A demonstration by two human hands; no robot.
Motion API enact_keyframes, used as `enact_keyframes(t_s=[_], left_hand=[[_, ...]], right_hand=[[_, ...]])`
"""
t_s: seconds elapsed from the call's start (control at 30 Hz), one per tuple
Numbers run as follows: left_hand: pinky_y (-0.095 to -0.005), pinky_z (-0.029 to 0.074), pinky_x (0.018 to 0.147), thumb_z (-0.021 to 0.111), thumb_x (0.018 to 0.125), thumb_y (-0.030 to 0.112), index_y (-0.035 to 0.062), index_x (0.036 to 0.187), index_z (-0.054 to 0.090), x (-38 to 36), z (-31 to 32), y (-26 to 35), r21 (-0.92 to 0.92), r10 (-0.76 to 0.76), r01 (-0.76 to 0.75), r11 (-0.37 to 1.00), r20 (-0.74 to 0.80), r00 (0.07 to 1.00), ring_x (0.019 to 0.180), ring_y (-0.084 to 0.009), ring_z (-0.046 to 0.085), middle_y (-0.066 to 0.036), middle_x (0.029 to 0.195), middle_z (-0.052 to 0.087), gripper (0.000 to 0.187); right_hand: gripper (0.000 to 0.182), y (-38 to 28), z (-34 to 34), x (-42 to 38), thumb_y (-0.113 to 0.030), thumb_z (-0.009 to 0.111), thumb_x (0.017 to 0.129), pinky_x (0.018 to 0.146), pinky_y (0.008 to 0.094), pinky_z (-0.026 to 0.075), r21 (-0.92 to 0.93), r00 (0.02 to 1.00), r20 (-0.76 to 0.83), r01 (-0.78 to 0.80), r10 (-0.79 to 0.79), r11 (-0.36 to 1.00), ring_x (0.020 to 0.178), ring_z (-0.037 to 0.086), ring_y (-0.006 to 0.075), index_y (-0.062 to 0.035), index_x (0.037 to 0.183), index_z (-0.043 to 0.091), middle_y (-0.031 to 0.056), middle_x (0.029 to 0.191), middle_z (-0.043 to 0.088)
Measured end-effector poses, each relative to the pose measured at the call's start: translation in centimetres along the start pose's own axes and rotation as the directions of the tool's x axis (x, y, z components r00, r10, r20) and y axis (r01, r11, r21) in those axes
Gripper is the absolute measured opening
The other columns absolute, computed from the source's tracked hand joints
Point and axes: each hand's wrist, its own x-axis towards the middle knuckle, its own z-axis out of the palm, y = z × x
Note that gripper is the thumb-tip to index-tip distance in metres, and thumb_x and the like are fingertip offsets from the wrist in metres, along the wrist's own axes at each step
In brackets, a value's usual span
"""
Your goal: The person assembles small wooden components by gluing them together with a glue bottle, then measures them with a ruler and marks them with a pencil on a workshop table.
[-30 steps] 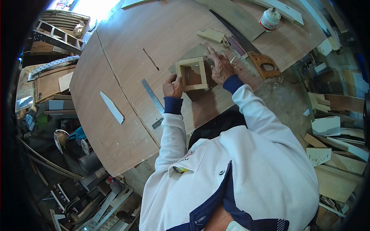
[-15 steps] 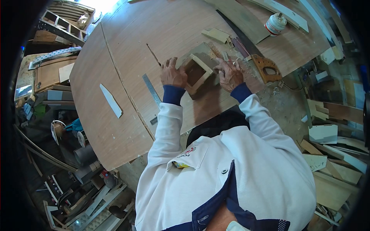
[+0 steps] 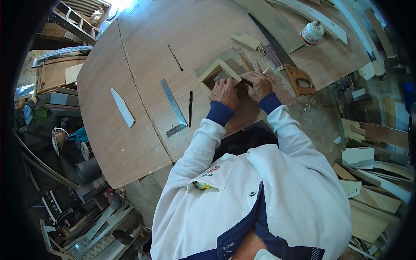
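A small open wooden box (image 3: 209, 71) stands tilted on a thin greyish board (image 3: 232, 56) on the workbench. My left hand (image 3: 225, 92) is closed over the box's near edge, fingers bent into the opening. Close by on the right, my right hand (image 3: 258, 85) is at the box's right corner with its fingers curled. Something dark shows by its thumb, but I cannot make out what it holds. Left of my hands lie a metal try square (image 3: 172, 104), a dark slim pencil-like stick (image 3: 190, 108) and a thin brown rod (image 3: 175, 58).
A handsaw (image 3: 300, 81) with a wooden handle lies right of my hands, among wood shavings. Beyond it stand a white glue tub (image 3: 312, 33) and long boards (image 3: 273, 21). A pointed white strip (image 3: 123, 107) lies left of the bench seam. Offcuts (image 3: 368, 216) crowd the floor at right.
My left hand has moved right, from the box's left side to its near edge. The box has turned and tilted. The dark stick and the square's corner are now uncovered.
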Motion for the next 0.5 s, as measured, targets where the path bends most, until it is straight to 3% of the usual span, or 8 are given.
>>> enact_keyframes(t_s=[0.17, 0.23, 0.5], left_hand=[[-0.0428, 0.043, 0.085, 0.062, 0.078, 0.016, 0.0022, 0.092, 0.057, 0.6, 1.8, -0.6, 0.023, -0.001, 0.002, 1.0, -0.028, 1.0, 0.097, -0.0351, 0.054, -0.019, 0.098, 0.058, 0.021], [-0.0429, 0.042, 0.085, 0.062, 0.078, 0.015, 0.0018, 0.09, 0.057, 0.8, 2.2, -0.9, 0.057, 0.06, -0.058, 0.997, -0.029, 0.998, 0.096, -0.0356, 0.054, -0.019, 0.096, 0.058, 0.019], [-0.0432, 0.042, 0.086, 0.061, 0.078, 0.013, 0.0002, 0.089, 0.056, 0.8, 2.0, -0.5, 0.024, 0.027, -0.026, 0.999, -0.039, 0.999, 0.098, -0.0363, 0.053, -0.02, 0.096, 0.058, 0.017]], right_hand=[[0.029, 0.9, 0.5, -0.2, -0.01, 0.065, 0.074, 0.104, 0.0416, 0.035, 0.006, 1.0, -0.011, 0.003, -0.003, 1.0, 0.103, 0.059, 0.025, -0.0146, 0.103, 0.067, 0.0052, 0.105, 0.066], [0.029, 0.9, 0.5, -0.1, -0.009, 0.065, 0.074, 0.105, 0.0413, 0.035, 0.005, 1.0, -0.016, -0.001, 0.001, 1.0, 0.103, 0.059, 0.025, -0.0147, 0.102, 0.067, 0.005, 0.104, 0.066], [0.028, 0.7, 0.5, -0.2, -0.008, 0.063, 0.073, 0.105, 0.0407, 0.034, -0.002, 1.0, -0.027, 0.003, -0.003, 1.0, 0.1, 0.059, 0.0255, -0.0155, 0.099, 0.068, 0.0052, 0.1, 0.066]])
